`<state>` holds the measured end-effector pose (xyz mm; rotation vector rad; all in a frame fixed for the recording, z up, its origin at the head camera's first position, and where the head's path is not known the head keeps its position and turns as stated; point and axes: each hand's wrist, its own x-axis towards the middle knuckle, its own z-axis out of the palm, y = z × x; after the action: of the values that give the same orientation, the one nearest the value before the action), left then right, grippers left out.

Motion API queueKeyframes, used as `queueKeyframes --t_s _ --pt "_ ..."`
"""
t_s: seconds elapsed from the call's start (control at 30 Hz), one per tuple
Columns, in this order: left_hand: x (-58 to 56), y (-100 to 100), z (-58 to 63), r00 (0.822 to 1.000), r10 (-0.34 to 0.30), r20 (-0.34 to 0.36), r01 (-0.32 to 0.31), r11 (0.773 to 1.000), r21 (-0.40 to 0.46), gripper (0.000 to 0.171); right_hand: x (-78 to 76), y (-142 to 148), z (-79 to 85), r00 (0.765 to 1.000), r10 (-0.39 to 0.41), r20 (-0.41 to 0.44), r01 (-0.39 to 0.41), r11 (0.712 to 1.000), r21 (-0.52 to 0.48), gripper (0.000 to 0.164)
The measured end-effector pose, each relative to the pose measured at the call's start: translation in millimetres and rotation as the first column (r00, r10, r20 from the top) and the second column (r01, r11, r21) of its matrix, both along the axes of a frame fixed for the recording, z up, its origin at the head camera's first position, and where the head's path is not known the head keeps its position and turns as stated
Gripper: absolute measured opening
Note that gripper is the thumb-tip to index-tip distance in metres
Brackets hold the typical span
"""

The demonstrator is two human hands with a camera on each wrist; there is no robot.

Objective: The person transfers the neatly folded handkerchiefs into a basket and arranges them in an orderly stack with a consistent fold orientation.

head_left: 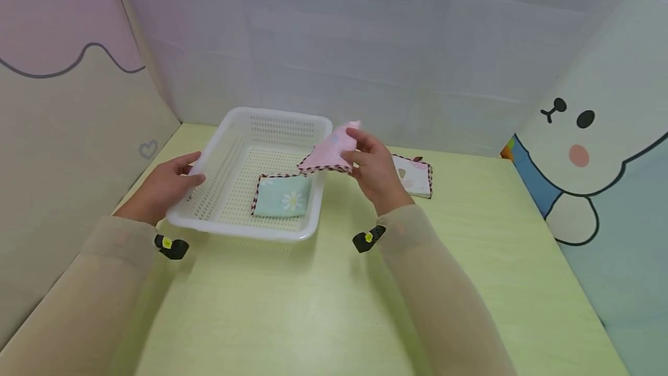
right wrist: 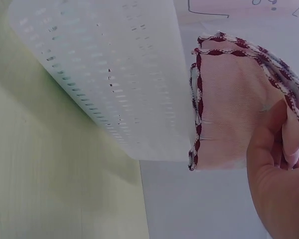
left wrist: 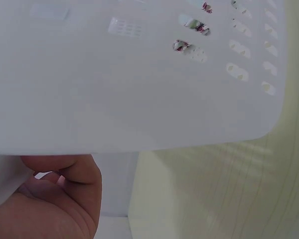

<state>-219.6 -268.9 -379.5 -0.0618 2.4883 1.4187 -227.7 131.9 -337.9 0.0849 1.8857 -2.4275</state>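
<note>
While our left hand point(head_left: 163, 187) grips the basket point(head_left: 245, 232) and right hand point(head_left: 377, 173) the pink cloth point(head_left: 330, 149), its low edge point(head_left: 326, 168) could snag the rim point(head_left: 327, 126).

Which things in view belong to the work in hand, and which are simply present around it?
Part of the work:
white perforated basket, held by the left fingers
folded pink cloth, pinched by the right fingers
mint daisy cloth, inside the basket
folded white cloth on the table, probably: similar checked edging

Only around it:
black wrist cameras, worn
cartoon-printed right wall
</note>
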Motion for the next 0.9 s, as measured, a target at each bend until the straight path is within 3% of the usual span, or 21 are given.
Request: queueKeyframes --t_s 0.9 --pt "-0.7 0.1 -3.2 1.000 0.026 0.008 -0.026 1.000 0.001 0.074 -10.1 -47.9 26.4 0.993 0.116 -0.005 -0.116 0.993 0.022 0.052"
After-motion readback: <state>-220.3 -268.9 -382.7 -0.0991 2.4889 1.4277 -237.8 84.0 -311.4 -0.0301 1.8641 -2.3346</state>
